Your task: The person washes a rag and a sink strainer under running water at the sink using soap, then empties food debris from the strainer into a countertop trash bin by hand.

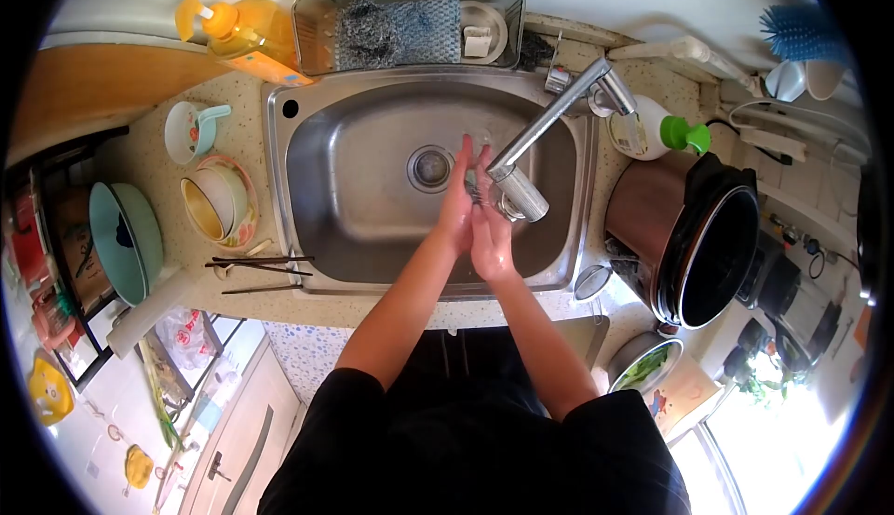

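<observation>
Over the steel sink (349, 180), my left hand (457, 206) and my right hand (490, 237) are held close together, palms turned toward each other. Fingers on both are stretched out toward the back of the basin, and no object shows in either. Clear water runs between and over them from the chrome faucet (549, 122), whose head hangs just right of my fingers. The drain (430, 170) lies left of my fingertips. Part of the palms is hidden between the hands.
Left of the sink stand a mug (191, 131), stacked bowls (216, 200) and chopsticks (261, 262). Behind it are a soap pump bottle (244, 26) and a clear bin (410, 31) with a scrubbing cloth. A large cooker (670, 226) and a small strainer (592, 282) stand right.
</observation>
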The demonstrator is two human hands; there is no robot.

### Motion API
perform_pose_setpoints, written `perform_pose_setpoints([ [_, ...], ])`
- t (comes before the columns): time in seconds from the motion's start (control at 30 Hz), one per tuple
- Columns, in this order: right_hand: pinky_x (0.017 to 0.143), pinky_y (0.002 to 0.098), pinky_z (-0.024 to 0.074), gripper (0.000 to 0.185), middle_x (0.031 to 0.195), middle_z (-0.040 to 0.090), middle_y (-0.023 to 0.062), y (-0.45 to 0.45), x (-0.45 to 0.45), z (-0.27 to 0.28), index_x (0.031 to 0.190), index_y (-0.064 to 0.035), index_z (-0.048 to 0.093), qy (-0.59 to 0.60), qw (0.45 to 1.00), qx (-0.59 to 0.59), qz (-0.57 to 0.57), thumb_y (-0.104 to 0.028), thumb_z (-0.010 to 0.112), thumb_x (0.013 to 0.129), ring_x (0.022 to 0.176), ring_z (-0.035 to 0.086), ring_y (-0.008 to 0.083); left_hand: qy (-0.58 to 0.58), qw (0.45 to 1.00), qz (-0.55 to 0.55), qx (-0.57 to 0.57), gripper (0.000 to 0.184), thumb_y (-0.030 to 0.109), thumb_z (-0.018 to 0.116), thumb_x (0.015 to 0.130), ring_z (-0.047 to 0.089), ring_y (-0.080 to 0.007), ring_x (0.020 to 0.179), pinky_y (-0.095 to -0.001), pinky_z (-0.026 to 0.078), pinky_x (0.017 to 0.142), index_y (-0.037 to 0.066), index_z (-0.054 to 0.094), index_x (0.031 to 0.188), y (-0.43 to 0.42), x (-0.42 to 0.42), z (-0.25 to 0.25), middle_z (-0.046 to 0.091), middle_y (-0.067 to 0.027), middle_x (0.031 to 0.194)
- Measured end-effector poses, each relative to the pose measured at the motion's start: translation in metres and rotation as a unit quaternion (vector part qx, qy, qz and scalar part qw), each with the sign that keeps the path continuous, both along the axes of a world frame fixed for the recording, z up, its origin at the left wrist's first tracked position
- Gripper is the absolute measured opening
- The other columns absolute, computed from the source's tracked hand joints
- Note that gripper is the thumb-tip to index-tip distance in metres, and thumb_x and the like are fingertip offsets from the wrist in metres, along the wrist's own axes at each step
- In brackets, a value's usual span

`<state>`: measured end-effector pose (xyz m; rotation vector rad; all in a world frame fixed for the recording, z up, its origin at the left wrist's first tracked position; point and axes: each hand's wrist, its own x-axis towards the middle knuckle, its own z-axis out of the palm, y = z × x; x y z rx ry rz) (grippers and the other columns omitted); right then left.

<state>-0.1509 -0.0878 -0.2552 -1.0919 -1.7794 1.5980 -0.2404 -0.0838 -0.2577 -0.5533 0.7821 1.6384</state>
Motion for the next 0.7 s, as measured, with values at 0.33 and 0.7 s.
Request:
perform_pose_setpoints([
  [0.33, 0.113, 0.0419, 0.0391, 0.037, 0.136, 0.063, 0.0135, 0.044, -0.014, 0.003, 0.133, -0.0061, 0.062, -0.042, 0.999, 0.014, 0.029, -0.015, 0.065, 0.097, 0.136, 0.052, 0.0284, -0.010, 0.989, -0.054, 0.134, 0.055, 0.043, 0.040, 0.107, 0.046, -0.0246, 0.137, -0.0403, 0.035, 0.116, 0.006, 0.040, 0.148, -0.030, 0.018, -0.010, 0.048, -0.0109, 0.148],
  [0.7, 0.089, 0.0341, 0.0505, 0.025, 0.108, 0.067, 0.0045, 0.011, -0.013, -0.030, 0.119, -0.0072, 0.064, 0.059, 0.924, -0.291, -0.243, -0.022, 0.063, 0.100, 0.104, 0.063, 0.0208, -0.081, 0.991, 0.106, -0.030, 0.069, 0.054, 0.059, 0.089, 0.049, -0.0327, 0.128, -0.0525, 0.040, 0.106, 0.030, 0.034, 0.149, -0.026, -0.006, 0.000, 0.043, -0.0144, 0.146],
])
